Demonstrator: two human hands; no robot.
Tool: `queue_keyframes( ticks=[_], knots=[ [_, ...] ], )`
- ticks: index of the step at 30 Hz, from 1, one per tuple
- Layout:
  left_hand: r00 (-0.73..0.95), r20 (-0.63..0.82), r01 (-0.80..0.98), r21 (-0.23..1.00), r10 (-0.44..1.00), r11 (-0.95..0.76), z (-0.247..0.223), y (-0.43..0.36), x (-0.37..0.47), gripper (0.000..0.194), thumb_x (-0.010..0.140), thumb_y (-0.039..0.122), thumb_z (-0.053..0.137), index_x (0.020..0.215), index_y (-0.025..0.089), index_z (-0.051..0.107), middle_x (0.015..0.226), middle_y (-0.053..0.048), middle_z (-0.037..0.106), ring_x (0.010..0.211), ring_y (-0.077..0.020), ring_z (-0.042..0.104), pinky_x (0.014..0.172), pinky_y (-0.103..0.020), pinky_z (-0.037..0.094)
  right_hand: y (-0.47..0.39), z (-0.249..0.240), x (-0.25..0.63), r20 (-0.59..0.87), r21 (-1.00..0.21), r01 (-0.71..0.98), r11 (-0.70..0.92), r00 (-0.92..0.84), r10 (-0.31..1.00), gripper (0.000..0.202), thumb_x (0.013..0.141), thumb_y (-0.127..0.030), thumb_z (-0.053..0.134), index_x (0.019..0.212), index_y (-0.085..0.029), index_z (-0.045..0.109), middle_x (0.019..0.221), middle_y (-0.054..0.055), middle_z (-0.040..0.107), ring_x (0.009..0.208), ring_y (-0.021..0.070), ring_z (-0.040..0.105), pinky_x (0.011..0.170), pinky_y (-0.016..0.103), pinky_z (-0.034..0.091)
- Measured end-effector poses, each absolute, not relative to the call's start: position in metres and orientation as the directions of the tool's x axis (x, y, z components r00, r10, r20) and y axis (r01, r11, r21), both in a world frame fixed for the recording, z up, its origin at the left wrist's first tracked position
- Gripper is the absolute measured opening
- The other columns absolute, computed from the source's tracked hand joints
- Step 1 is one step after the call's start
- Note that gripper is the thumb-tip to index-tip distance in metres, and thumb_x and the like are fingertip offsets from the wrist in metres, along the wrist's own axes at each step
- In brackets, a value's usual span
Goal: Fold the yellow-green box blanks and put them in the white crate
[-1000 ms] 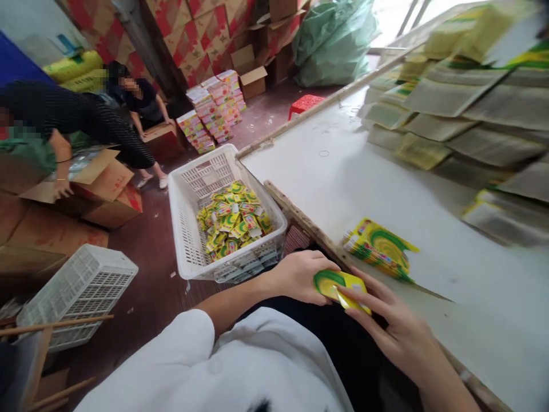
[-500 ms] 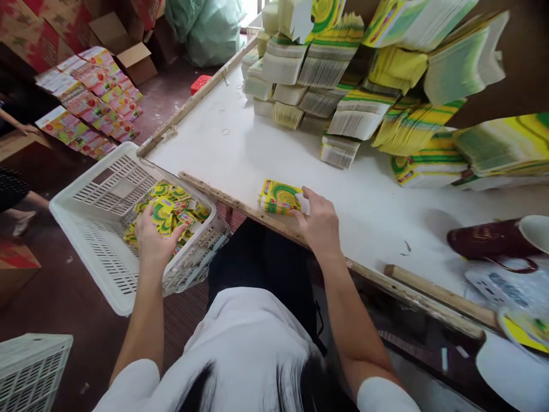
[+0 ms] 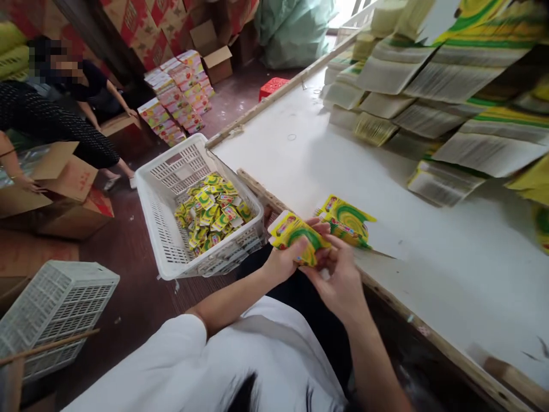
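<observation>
Access from the left hand [image 3: 285,260] to the white crate [image 3: 158,223] is over the rim; the crate's top is open, its walls standing above the yellow packets [image 3: 210,217] inside. A wooden strip [image 3: 261,191] edges the table [image 3: 274,154] beside the crate. Just beyond the right hand [image 3: 341,274], a card stack [image 3: 347,220] obstructs low passage straight ahead. Bare tabletop offers room on both sides of that stack. Farther back, tiered card bundles [image 3: 429,114] block the right-hand portion.
</observation>
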State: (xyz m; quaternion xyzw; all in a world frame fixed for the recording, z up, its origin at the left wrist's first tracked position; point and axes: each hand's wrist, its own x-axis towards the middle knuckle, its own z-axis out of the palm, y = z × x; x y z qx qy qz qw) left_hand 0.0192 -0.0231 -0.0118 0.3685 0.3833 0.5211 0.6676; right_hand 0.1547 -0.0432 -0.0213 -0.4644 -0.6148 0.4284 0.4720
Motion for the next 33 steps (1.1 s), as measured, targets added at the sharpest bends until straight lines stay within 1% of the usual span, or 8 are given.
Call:
queue_keyframes(
  ticks=[3, 6, 12, 17, 22, 26, 29, 33],
  knots=[
    [-0.078, -0.192, -0.578, 0.809, 0.978, 0.113, 0.000, -0.020, 0.026, 0.054, 0.073, 0.072, 0.062, 0.088, 0.020, 0.057, 0.081, -0.004, 0.062, 0.087, -0.0209, 0.065, 0.082, -0.037, 0.053, -0.063, -0.018, 0.130, 0.171, -0.985, -0.034, 0.167, -0.206, 0.964, 0.062, 0.085, -0.030, 0.071, 0.139, -0.029, 0.041, 0.098, 0.003, 0.061, 0.090, 0.0177, 0.063, 0.078, 0.032, 0.058],
    [-0.216, -0.156, -0.588, 0.809, 0.964, 0.000, 0.001, -0.020, 0.023, 0.051, 0.074, 0.070, 0.064, 0.081, 0.021, 0.050, 0.068, 0.003, 0.048, 0.070, -0.0138, 0.058, 0.075, -0.031, 0.052, -0.071, -0.019, 0.118, 0.131, -0.991, -0.028, 0.128, -0.236, 0.963, 0.062, 0.080, -0.034, 0.077, 0.135, -0.029, 0.049, 0.119, 0.008, 0.061, 0.106, 0.0212, 0.062, 0.089, 0.036, 0.057],
    [-0.041, -0.063, -0.438, 0.898, 0.997, 0.039, -0.016, -0.033, 0.007, 0.081, 0.050, 0.081, 0.075, 0.099, 0.018, 0.059, 0.087, -0.002, 0.063, 0.078, -0.0147, 0.059, 0.076, -0.029, 0.050, -0.058, -0.031, 0.124, 0.101, -0.987, -0.124, 0.099, -0.012, 0.995, 0.038, 0.076, -0.032, 0.079, 0.110, -0.024, 0.065, 0.092, 0.002, 0.069, 0.083, 0.0177, 0.067, 0.077, 0.033, 0.058],
    [-0.014, -0.031, -0.279, 0.960, 0.999, 0.026, -0.015, -0.031, -0.013, 0.052, 0.070, 0.063, 0.076, 0.088, 0.014, 0.070, 0.086, -0.007, 0.072, 0.082, -0.0193, 0.065, 0.082, -0.033, 0.051, -0.051, -0.030, 0.153, 0.294, -0.949, 0.129, 0.289, 0.026, 0.955, 0.008, 0.082, -0.027, 0.075, 0.089, -0.023, 0.072, 0.081, 0.000, 0.072, 0.069, 0.0162, 0.065, 0.066, 0.029, 0.055],
    [0.154, 0.208, -0.005, 0.978, 0.966, -0.210, 0.020, -0.021, -0.052, 0.076, 0.076, 0.061, 0.072, 0.137, 0.021, 0.054, 0.138, -0.015, 0.059, 0.131, -0.0308, 0.053, 0.112, -0.043, 0.038, -0.042, -0.015, 0.188, 0.606, -0.514, 0.706, 0.487, -0.104, 0.789, 0.028, 0.091, -0.015, 0.063, 0.113, -0.029, 0.074, 0.095, 0.003, 0.075, 0.085, 0.0219, 0.065, 0.083, 0.038, 0.050],
    [0.422, 0.146, 0.410, 0.850, 0.895, -0.332, 0.035, -0.019, -0.051, 0.113, 0.053, 0.057, 0.089, 0.146, 0.017, 0.041, 0.148, -0.021, 0.048, 0.138, -0.0392, 0.044, 0.116, -0.050, 0.034, -0.044, -0.008, 0.184, 0.604, -0.305, 0.648, 0.698, -0.435, 0.668, 0.042, 0.093, -0.006, 0.056, 0.124, -0.032, 0.069, 0.099, 0.002, 0.075, 0.092, 0.0217, 0.065, 0.097, 0.041, 0.044],
    [0.516, -0.073, 0.522, 0.816, 0.854, -0.246, 0.025, -0.020, -0.036, 0.084, 0.066, 0.046, 0.080, 0.138, 0.015, 0.048, 0.127, -0.015, 0.064, 0.116, -0.0316, 0.063, 0.100, -0.041, 0.049, -0.051, -0.012, 0.171, 0.615, -0.451, 0.573, 0.684, -0.357, 0.703, 0.053, 0.089, -0.008, 0.065, 0.131, -0.040, 0.063, 0.117, 0.000, 0.070, 0.110, 0.0239, 0.062, 0.112, 0.045, 0.035],
    [0.447, -0.025, 0.519, 0.822, 0.894, -0.236, 0.004, -0.029, -0.023, 0.074, 0.069, 0.037, 0.073, 0.134, 0.015, 0.048, 0.122, -0.011, 0.065, 0.107, -0.0252, 0.066, 0.093, -0.033, 0.052, -0.057, -0.021, 0.162, 0.403, -0.888, 0.295, 0.354, 0.125, 0.907, 0.083, 0.087, -0.029, 0.071, 0.155, -0.040, 0.026, 0.159, 0.005, 0.035, 0.146, 0.0328, 0.033, 0.118, 0.055, 0.030]
  ],
)
